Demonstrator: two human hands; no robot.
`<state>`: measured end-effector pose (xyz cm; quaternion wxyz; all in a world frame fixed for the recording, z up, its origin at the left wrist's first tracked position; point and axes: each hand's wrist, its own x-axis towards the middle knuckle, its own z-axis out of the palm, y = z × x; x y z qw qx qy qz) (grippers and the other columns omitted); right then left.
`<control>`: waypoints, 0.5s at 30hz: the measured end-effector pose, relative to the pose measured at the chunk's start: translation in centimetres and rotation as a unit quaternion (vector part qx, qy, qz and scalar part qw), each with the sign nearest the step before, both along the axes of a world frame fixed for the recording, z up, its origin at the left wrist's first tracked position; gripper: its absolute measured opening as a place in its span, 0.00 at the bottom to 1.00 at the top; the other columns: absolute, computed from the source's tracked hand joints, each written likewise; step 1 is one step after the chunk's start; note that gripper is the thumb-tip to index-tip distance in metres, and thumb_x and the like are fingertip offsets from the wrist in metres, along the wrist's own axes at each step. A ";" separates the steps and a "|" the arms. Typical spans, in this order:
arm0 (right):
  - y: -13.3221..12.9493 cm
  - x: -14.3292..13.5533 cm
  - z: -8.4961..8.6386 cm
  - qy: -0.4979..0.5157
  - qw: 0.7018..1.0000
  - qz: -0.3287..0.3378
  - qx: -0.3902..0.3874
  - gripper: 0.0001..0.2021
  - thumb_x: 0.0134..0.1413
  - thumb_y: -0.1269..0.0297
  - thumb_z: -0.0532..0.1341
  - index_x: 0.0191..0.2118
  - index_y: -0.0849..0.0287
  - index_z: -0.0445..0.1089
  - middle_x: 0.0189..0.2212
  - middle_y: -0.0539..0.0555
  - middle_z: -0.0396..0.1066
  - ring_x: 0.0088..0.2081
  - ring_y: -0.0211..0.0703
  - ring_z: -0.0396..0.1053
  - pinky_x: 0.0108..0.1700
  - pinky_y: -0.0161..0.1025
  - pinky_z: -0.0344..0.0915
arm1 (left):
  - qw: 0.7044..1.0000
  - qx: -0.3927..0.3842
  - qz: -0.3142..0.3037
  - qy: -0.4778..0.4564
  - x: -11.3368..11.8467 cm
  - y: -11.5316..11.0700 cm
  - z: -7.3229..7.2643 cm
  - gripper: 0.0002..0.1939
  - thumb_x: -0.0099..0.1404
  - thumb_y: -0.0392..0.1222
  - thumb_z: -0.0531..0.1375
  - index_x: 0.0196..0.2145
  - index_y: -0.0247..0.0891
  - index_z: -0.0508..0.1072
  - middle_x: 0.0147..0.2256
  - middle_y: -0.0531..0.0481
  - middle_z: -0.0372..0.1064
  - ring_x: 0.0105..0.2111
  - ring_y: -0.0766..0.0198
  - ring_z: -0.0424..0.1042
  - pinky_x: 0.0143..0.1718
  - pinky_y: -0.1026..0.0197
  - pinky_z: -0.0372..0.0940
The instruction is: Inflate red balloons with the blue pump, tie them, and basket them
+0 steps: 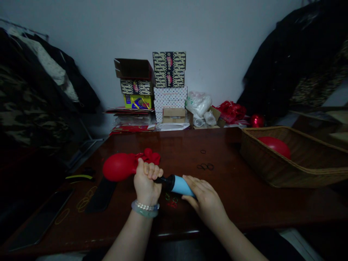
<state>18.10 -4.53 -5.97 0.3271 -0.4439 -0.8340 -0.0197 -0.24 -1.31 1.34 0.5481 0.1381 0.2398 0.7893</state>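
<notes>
Your left fingers (pixel 153 171) clamp the red balloon (pixel 118 167) at its neck, likely to seal it; your right fingers (pixel 195 183) wrap the blue hand pump (pixel 180 186), probably steadying it above the counter (pixel 223 156).

POMELO reads sideways on the upper patterned box (pixel 169 61) and the lower patterned box (pixel 169 79); the yellow box's (pixel 138 102) lettering is too small to read.

Table (pixel 225 199) before my camera; over it, pump (pixel 181 185), centre. I list basket (pixel 258 168), right, balloon (pixel 276 146) within; balloon pile (pixel 150 156), left; stacked boxes (pixel 170 93), behind.
</notes>
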 end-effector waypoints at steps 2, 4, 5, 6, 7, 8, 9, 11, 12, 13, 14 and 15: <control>0.2 0.1 0.0 -0.003 1.000 0.005 -0.009 0.29 0.55 0.65 0.64 0.62 0.57 0.59 0.55 0.58 0.69 0.54 0.50 0.69 0.56 0.50 0.66 | 1.000 0.003 0.005 -0.003 -0.6 0.1 0.2 0.26 0.69 0.46 0.54 0.16 0.38 0.48 0.11 0.60 0.43 0.11 0.73 0.46 0.16 0.66 0.50; 0.3 0.4 0.1 -0.004 1.000 0.005 -0.014 0.29 0.55 0.65 0.64 0.62 0.57 0.59 0.55 0.57 0.69 0.55 0.50 0.68 0.56 0.50 0.66 | 1.000 0.008 0.008 -0.010 -1.4 0.2 0.4 0.26 0.69 0.45 0.54 0.16 0.38 0.48 0.11 0.60 0.43 0.11 0.73 0.47 0.16 0.66 0.50; 0.4 0.7 0.1 -0.005 1.000 0.004 -0.015 0.29 0.55 0.65 0.65 0.62 0.56 0.59 0.55 0.57 0.69 0.55 0.50 0.68 0.56 0.50 0.66 | 1.000 0.010 0.010 -0.014 -1.9 0.3 0.4 0.26 0.69 0.45 0.53 0.16 0.38 0.48 0.11 0.60 0.43 0.11 0.73 0.47 0.16 0.66 0.50; 0.5 0.9 0.2 -0.008 1.000 0.003 -0.016 0.29 0.55 0.65 0.65 0.62 0.56 0.59 0.56 0.57 0.69 0.55 0.50 0.68 0.57 0.50 0.66 | 1.000 0.014 0.011 -0.017 -2.4 0.3 0.4 0.26 0.70 0.44 0.53 0.16 0.38 0.48 0.11 0.60 0.43 0.11 0.73 0.47 0.16 0.66 0.50; 0.6 1.2 0.2 -0.010 1.000 0.002 -0.015 0.29 0.55 0.65 0.65 0.62 0.56 0.59 0.56 0.57 0.69 0.55 0.50 0.68 0.57 0.51 0.65 | 1.000 0.018 0.013 -0.020 -3.0 0.4 0.5 0.26 0.70 0.44 0.53 0.17 0.38 0.48 0.11 0.60 0.44 0.11 0.73 0.48 0.16 0.66 0.51; 0.7 1.5 0.3 -0.012 1.000 0.001 -0.015 0.29 0.55 0.65 0.65 0.61 0.56 0.60 0.56 0.57 0.69 0.55 0.50 0.68 0.57 0.51 0.65 | 0.999 0.022 0.014 -0.023 -3.5 0.4 0.5 0.26 0.70 0.43 0.52 0.17 0.38 0.47 0.11 0.60 0.44 0.11 0.73 0.48 0.16 0.66 0.51; 0.8 1.8 0.4 -0.014 1.000 -0.001 -0.013 0.28 0.55 0.65 0.65 0.61 0.55 0.60 0.56 0.57 0.69 0.55 0.50 0.68 0.57 0.51 0.65 | 0.999 0.025 0.016 -0.025 -4.0 0.4 0.6 0.26 0.70 0.43 0.53 0.17 0.38 0.47 0.11 0.60 0.44 0.11 0.73 0.48 0.16 0.66 0.51; 0.9 2.1 0.5 -0.014 1.000 -0.004 -0.006 0.27 0.55 0.65 0.64 0.61 0.55 0.61 0.55 0.56 0.70 0.55 0.50 0.68 0.56 0.52 0.66 | 0.999 0.029 0.021 -0.028 -4.9 0.5 0.7 0.26 0.69 0.43 0.53 0.17 0.38 0.46 0.11 0.60 0.43 0.11 0.73 0.48 0.16 0.66 0.51; 0.9 2.2 0.5 -0.013 1.000 -0.005 -0.002 0.27 0.56 0.65 0.64 0.61 0.55 0.61 0.55 0.57 0.70 0.55 0.50 0.68 0.56 0.51 0.66 | 0.999 0.029 0.023 -0.029 -5.2 0.5 0.7 0.26 0.69 0.44 0.54 0.17 0.38 0.46 0.11 0.60 0.43 0.11 0.73 0.48 0.16 0.66 0.51; 0.9 2.2 0.4 -0.012 1.000 -0.005 0.002 0.27 0.56 0.65 0.64 0.61 0.55 0.61 0.55 0.57 0.70 0.55 0.50 0.68 0.56 0.51 0.66 | 0.999 0.030 0.024 -0.030 -5.3 0.6 0.7 0.27 0.69 0.44 0.54 0.17 0.38 0.45 0.11 0.60 0.43 0.11 0.73 0.48 0.16 0.66 0.51; 0.9 2.2 0.3 -0.012 1.000 -0.005 0.007 0.27 0.56 0.65 0.64 0.61 0.55 0.61 0.55 0.57 0.70 0.55 0.50 0.68 0.56 0.51 0.66 | 0.999 0.030 0.024 -0.030 -5.4 0.6 0.7 0.27 0.68 0.44 0.55 0.17 0.38 0.45 0.11 0.60 0.43 0.11 0.73 0.48 0.16 0.66 0.51; 0.9 2.2 0.2 -0.011 1.000 -0.006 0.011 0.27 0.56 0.65 0.63 0.61 0.55 0.61 0.55 0.57 0.70 0.54 0.50 0.69 0.56 0.51 0.66 | 0.999 0.031 0.023 -0.031 -5.3 0.6 0.7 0.27 0.68 0.44 0.54 0.17 0.39 0.46 0.11 0.60 0.43 0.11 0.73 0.47 0.16 0.66 0.51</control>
